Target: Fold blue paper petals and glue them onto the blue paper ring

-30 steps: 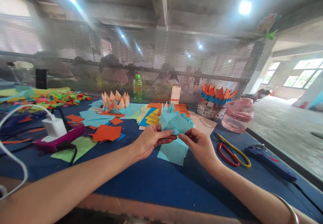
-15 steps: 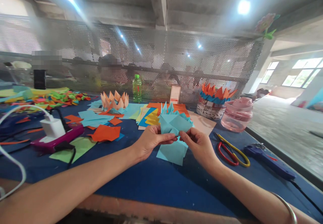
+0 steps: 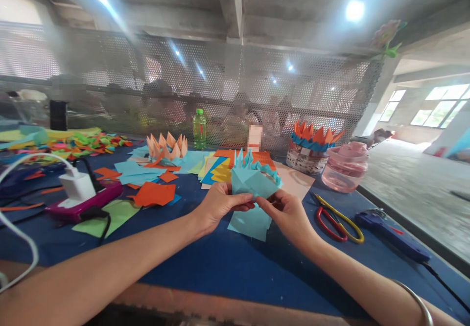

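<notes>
A light-blue folded paper crown [image 3: 253, 181] with pointed tips is held up between both hands over the table. My left hand [image 3: 218, 206] pinches its lower left edge, thumb across the front. At the bottom edge, the thumb and fingers of my right hand [image 3: 288, 213] are closed on the paper, close to the left thumb. Beneath the hands lie light-blue paper sheets [image 3: 249, 225] on the blue tabletop [image 3: 220, 272]. The fingers behind the crown are partly hidden.
Red-and-yellow-handled scissors [image 3: 336, 223] and a blue corded tool [image 3: 392, 235] lie at right. Behind them stand a pink water bottle [image 3: 345, 169] and an orange-and-blue paper crown [image 3: 316, 135]. Leftward are a peach crown [image 3: 167, 147], a purple power strip [image 3: 84, 203] and paper scraps [image 3: 84, 142].
The crown has tilted slightly, and its front lower fold now lies flatter. My right thumb has shifted a little left along the bottom edge; my left hand has barely moved.
</notes>
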Available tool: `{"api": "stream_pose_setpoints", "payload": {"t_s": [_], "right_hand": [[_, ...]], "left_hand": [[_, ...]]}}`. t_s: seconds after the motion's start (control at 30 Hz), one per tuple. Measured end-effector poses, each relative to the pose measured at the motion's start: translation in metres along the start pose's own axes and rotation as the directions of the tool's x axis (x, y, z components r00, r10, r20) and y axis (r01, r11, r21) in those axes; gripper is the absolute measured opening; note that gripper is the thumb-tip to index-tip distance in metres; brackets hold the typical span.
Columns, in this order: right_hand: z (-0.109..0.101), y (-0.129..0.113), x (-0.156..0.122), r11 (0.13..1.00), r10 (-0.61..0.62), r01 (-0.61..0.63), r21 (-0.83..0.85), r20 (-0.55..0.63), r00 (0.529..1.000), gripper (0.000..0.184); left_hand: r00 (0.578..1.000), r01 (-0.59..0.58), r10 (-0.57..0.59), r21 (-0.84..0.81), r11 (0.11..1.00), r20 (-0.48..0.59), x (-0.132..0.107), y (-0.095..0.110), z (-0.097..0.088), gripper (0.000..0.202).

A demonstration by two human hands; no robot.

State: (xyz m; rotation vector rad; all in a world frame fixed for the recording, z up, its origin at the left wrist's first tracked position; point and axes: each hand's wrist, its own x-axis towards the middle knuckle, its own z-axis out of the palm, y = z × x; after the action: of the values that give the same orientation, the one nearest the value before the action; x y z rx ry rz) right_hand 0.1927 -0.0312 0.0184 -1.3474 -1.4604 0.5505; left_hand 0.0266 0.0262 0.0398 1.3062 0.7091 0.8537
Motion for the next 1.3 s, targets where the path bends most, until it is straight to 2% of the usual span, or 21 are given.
{"api": "stream_pose_setpoints", "payload": {"t_s": [0.23,0.47,0.9,1.13,1.3], "right_hand": [[0.0004,0.0004,0.0005,0.999,0.031,-0.032,-0.030,-0.011,0.999,0.037],[0.0012,-0.0015,0.0013,0.995,-0.009,0.001,0.095,0.082,0.997,0.028],[0.0002,0.0017,0.0022,0.987,0.027,-0.044,0.156,0.107,0.994,0.028],[0.0009,0.0028,0.0034,0.979,0.001,-0.028,0.203,0.136,0.991,0.027],[0.0018,0.0018,0.0012,0.986,0.054,-0.075,0.148,0.137,0.989,0.029]], "left_hand": [[1.000,0.004,-0.004,0.010,1.000,-0.003,-0.0014,0.0012,0.0018,0.018],[1.000,0.010,-0.010,0.003,1.000,0.004,-0.0002,0.0005,0.0007,0.017],[1.000,0.023,-0.023,-0.040,0.999,0.002,0.0018,-0.0019,-0.0013,0.020],[1.000,0.028,-0.028,-0.032,0.999,-0.008,0.0031,-0.0016,-0.0017,0.021],[1.000,0.014,-0.014,-0.028,1.000,-0.012,0.0032,-0.0009,-0.0021,0.027]]}}
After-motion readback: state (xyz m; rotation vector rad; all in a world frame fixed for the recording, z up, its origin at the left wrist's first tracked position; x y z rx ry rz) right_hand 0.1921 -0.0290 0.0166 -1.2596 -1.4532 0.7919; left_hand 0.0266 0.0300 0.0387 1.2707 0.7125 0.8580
